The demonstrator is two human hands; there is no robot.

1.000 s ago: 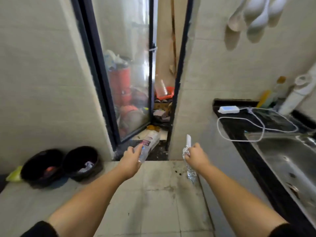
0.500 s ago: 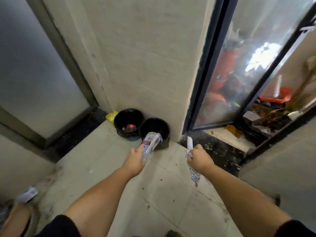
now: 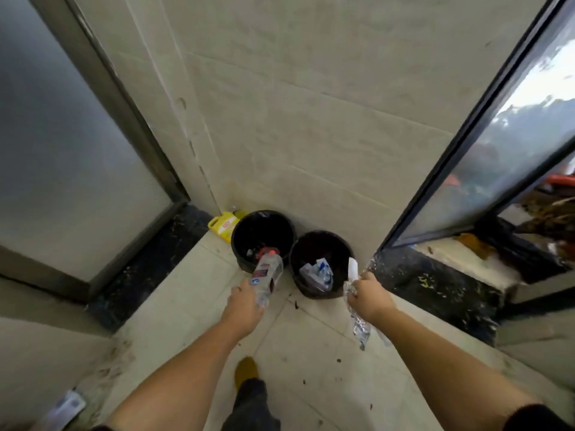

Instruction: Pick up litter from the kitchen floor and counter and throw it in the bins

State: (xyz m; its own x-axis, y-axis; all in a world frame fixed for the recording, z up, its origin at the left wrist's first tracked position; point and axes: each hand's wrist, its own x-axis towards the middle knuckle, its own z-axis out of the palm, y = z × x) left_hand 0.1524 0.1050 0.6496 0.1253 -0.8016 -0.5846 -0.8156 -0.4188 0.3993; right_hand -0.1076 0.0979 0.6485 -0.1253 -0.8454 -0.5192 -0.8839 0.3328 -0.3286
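Left hand (image 3: 245, 303): grips plastic bottle (image 3: 267, 273); release over left bin (image 3: 263, 239).
Right hand (image 3: 368, 298): clutches foil wrapper (image 3: 359, 326); drop into right bin (image 3: 320, 262).

Yellow jug (image 3: 224, 226), far, in the wall corner; frosted door (image 3: 62, 157), left; glass door (image 3: 504, 150), right, dark-framed; dark sill (image 3: 435, 284) under it, speckled with debris; tiled wall (image 3: 311, 104), far; yellow shoe (image 3: 246, 372), near.

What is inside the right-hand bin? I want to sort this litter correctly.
The right bin holds crumpled white and blue wrappers against its near wall. The rest of its inside is too dark to make out.
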